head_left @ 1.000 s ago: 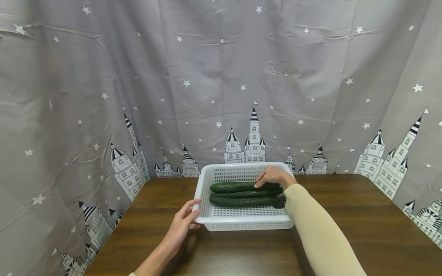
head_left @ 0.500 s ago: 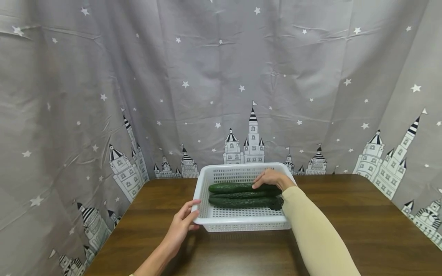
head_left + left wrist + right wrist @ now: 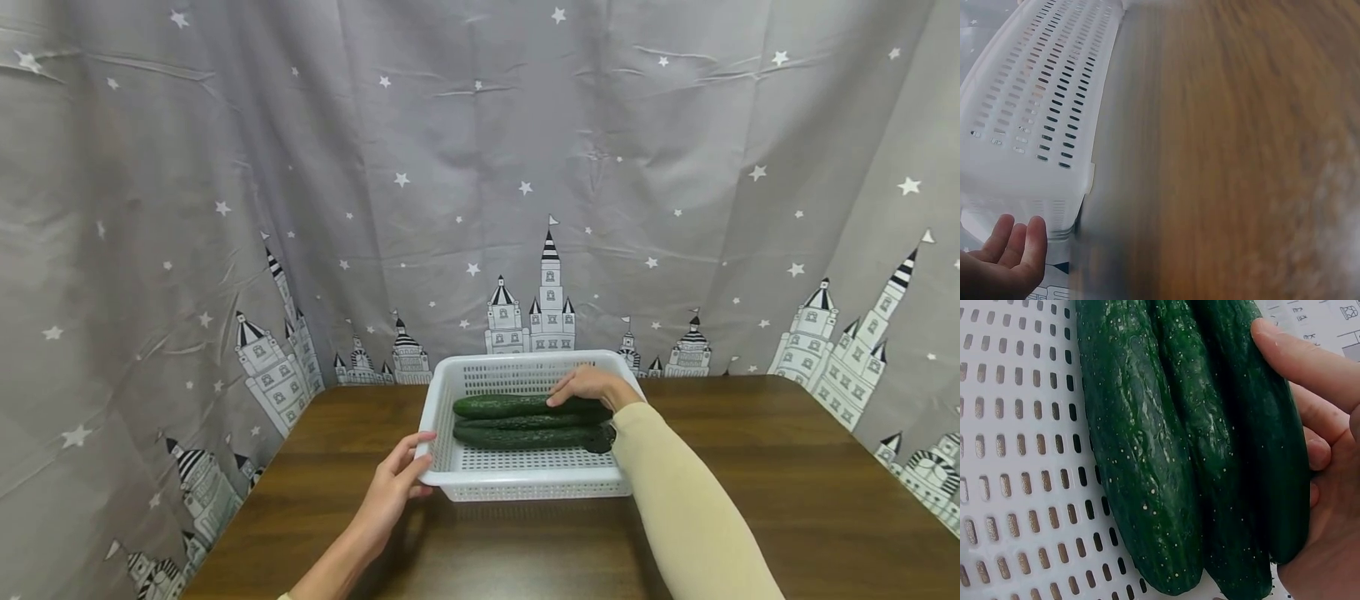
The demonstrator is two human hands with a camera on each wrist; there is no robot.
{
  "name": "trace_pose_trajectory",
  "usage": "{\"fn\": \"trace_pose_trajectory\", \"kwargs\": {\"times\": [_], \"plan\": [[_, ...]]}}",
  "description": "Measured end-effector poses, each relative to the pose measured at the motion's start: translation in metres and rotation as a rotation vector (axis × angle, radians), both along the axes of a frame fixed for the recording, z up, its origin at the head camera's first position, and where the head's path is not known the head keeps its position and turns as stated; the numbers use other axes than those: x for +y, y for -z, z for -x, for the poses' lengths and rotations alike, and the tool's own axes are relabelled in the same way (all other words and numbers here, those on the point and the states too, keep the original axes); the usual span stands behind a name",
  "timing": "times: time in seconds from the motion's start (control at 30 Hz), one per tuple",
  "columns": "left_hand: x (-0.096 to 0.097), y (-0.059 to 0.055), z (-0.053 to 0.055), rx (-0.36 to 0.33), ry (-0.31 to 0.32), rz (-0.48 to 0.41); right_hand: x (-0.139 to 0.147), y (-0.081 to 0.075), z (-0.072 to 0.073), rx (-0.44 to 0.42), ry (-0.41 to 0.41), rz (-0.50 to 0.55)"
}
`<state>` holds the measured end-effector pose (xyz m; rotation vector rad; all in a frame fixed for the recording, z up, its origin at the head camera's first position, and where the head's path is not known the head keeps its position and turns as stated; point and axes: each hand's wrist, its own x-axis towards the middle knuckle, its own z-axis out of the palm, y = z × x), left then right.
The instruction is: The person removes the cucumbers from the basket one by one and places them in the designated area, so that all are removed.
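A white perforated plastic basket [image 3: 540, 477] stands on the table with three dark green cucumbers lying side by side inside. My left hand [image 3: 392, 482] grips the basket's left rim near the front corner; its fingers also show beside the basket wall in the left wrist view. Over the far cucumber [image 3: 498, 406], my right hand [image 3: 588, 385] reaches in from the right and holds it, one digit on top and curled fingers along its outer side. The near cucumber [image 3: 1141, 469] and the middle cucumber [image 3: 1204, 437] lie against it, untouched by the fingers in the right wrist view.
The brown wooden table [image 3: 337, 425] extends to both sides and in front of the basket. Right behind it hangs a grey curtain [image 3: 450, 167] printed with stars and castles. My right sleeve [image 3: 690, 500] crosses the basket's right end.
The right hand and the cucumbers have shifted very slightly left inside the basket. The left hand stays on the rim.
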<state>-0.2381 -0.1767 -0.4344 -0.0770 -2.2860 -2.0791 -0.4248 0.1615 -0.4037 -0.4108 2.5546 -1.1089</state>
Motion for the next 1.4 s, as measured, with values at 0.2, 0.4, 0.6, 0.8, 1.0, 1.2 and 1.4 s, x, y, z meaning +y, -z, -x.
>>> {"fn": "trace_pose_trajectory", "kwargs": {"times": [0.2,0.4,0.6,0.8,1.0,1.2,1.4], "plan": [[0.0007,-0.0005,-0.0004,-0.001,0.018,0.019,0.0016,-0.001,-0.0015,-0.003,-0.001,-0.023],[-0.0012,-0.0022,-0.0024,-0.003,0.009,0.017,-0.002,-0.0033,-0.0013,0.004,-0.03,-0.043],[-0.0008,-0.0043,-0.002,0.013,0.006,0.024,-0.002,-0.0054,-0.0006,0.011,-0.029,-0.053],[-0.0003,-0.0031,-0.0013,0.001,0.004,0.01,-0.0008,-0.0055,-0.0013,-0.014,-0.021,-0.054],[0.0001,-0.0025,-0.0032,0.0,0.01,0.004,-0.0011,-0.0041,-0.0015,-0.028,-0.022,-0.07],[0.0003,-0.0036,-0.0043,0.003,0.01,0.004,-0.0016,-0.0031,-0.0016,-0.028,-0.021,-0.069],[0.0001,-0.003,-0.004,0.005,0.01,-0.004,-0.002,-0.0029,-0.0021,-0.031,-0.001,-0.045]]}}
